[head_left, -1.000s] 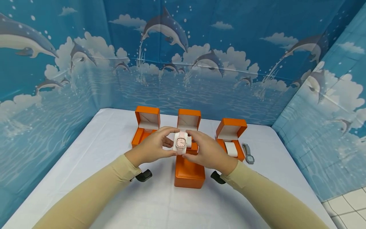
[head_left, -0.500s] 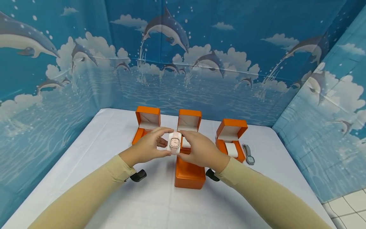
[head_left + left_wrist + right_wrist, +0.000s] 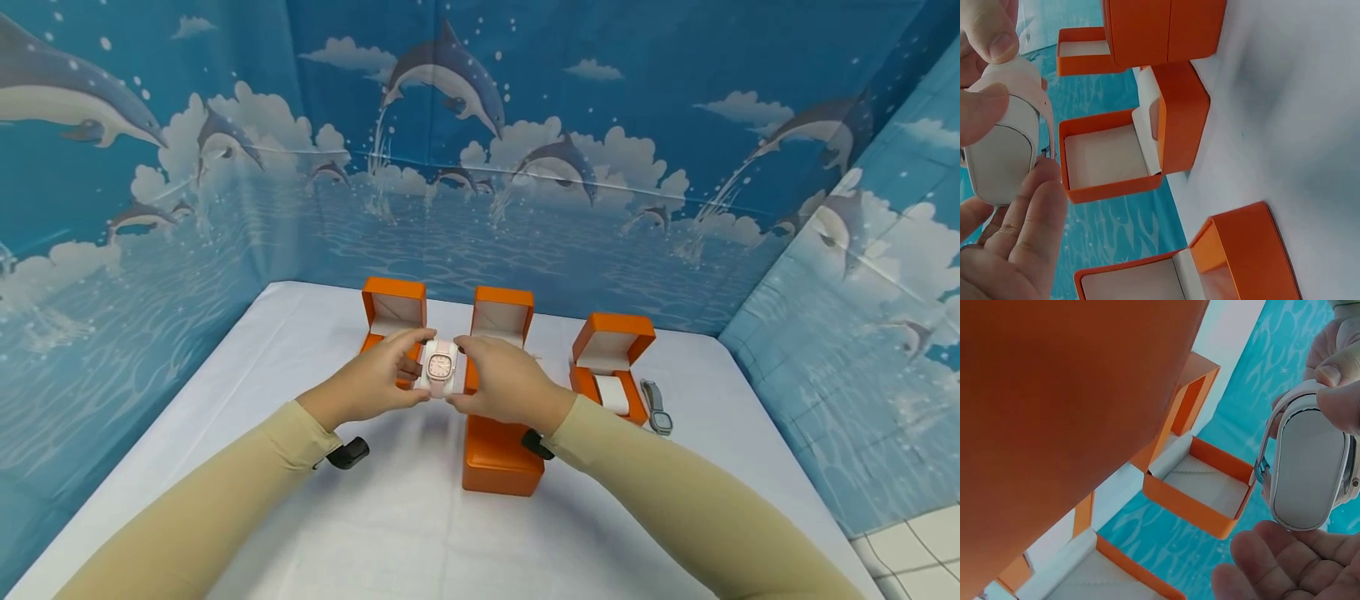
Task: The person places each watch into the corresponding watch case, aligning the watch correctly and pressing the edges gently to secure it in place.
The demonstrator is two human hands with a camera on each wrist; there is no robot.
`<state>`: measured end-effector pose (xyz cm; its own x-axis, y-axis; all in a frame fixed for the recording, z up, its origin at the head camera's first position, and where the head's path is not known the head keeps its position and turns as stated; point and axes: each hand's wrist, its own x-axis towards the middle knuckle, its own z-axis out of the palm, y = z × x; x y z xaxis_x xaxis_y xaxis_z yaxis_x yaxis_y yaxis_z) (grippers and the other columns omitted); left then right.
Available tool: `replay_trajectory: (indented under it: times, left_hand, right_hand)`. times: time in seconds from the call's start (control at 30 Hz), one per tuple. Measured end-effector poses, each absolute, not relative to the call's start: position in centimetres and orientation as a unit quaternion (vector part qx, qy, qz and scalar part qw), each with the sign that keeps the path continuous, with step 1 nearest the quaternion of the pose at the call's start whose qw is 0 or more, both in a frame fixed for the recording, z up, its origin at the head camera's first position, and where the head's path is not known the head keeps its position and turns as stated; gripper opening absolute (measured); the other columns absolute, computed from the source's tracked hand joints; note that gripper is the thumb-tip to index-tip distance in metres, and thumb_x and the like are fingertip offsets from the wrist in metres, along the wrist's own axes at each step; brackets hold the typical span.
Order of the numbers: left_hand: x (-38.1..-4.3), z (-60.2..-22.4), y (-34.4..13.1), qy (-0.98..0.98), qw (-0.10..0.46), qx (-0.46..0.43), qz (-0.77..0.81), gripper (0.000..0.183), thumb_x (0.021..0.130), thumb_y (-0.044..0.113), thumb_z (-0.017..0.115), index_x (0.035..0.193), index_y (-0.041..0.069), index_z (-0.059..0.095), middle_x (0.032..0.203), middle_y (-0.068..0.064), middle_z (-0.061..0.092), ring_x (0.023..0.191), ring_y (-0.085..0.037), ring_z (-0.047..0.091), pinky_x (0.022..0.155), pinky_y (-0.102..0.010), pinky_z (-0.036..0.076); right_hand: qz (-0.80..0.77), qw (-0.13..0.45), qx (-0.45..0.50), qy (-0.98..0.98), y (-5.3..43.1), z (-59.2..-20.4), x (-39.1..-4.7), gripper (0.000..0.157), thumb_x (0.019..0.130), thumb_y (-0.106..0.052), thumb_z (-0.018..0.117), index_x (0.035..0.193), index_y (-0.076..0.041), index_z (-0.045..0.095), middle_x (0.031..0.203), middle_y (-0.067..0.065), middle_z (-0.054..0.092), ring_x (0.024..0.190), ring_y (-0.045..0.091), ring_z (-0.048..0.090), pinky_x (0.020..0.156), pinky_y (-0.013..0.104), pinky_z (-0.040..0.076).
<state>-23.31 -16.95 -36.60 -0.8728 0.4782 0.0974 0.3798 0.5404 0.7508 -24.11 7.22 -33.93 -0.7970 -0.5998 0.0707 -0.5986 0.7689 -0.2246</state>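
Observation:
A pink wristwatch with a squarish dial is strapped round a white cushion. It is held up above the table, dial facing the head camera. My left hand grips it from the left, thumb below and fingers above. From the other side my right hand holds it the same way. In the right wrist view the strap's metal buckle stands a little off the cushion's edge. Behind the hands are an open left watch box and an open middle watch box, both partly hidden.
At right stands another open orange watch box with a white cushion inside. A grey watch lies beside it. A closed orange box sits in front of the middle one. All rest on a white tablecloth.
Both hands have moved left together with the pink wristwatch, from in front of the middle box toward the left box. Their grip looks the same, and the boxes stay put.

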Motion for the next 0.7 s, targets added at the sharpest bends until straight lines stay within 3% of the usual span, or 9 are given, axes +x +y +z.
replay_trajectory:
  times: [0.2, 0.5, 0.7]
  left_hand:
    - [-23.8, -36.8, -18.0, 0.881, 0.044, 0.253, 0.399, 0.082, 0.093, 0.015, 0.082, 0.162, 0.009, 0.038, 0.16, -0.011, 0.044, 0.115, -0.021, 0.073, 0.098, -0.035, 0.062]
    - [-24.6, -37.0, -20.0, 0.887, 0.055, 0.228, 0.399, 0.079, 0.095, 0.015, 0.078, 0.163, 0.011, 0.038, 0.161, -0.012, 0.043, 0.11, -0.021, 0.073, 0.095, -0.035, 0.063]
    - [-25.3, -37.1, -21.3, 0.896, 0.074, 0.204, 0.388, 0.079, 0.095, 0.013, 0.077, 0.163, 0.012, 0.037, 0.161, -0.014, 0.041, 0.11, -0.022, 0.07, 0.094, -0.036, 0.063]
  right_hand:
    - [-0.097, -0.003, -0.323, 0.941, 5.9, -33.9, -24.9, 0.084, 0.089, -0.051, 0.081, 0.154, -0.008, 0.05, 0.144, 0.009, 0.066, 0.124, 0.025, 0.068, 0.102, 0.044, 0.059]
    - [-0.054, -0.007, -0.347, 0.936, 3.1, -33.9, -26.7, 0.078, 0.089, -0.052, 0.08, 0.147, -0.006, 0.058, 0.127, 0.009, 0.075, 0.106, 0.023, 0.074, 0.093, 0.039, 0.063]
    - [-0.058, 0.026, -0.342, 0.938, 1.4, -33.8, -27.5, 0.071, 0.09, -0.053, 0.078, 0.144, -0.01, 0.06, 0.118, 0.003, 0.076, 0.097, 0.018, 0.071, 0.084, 0.035, 0.062]
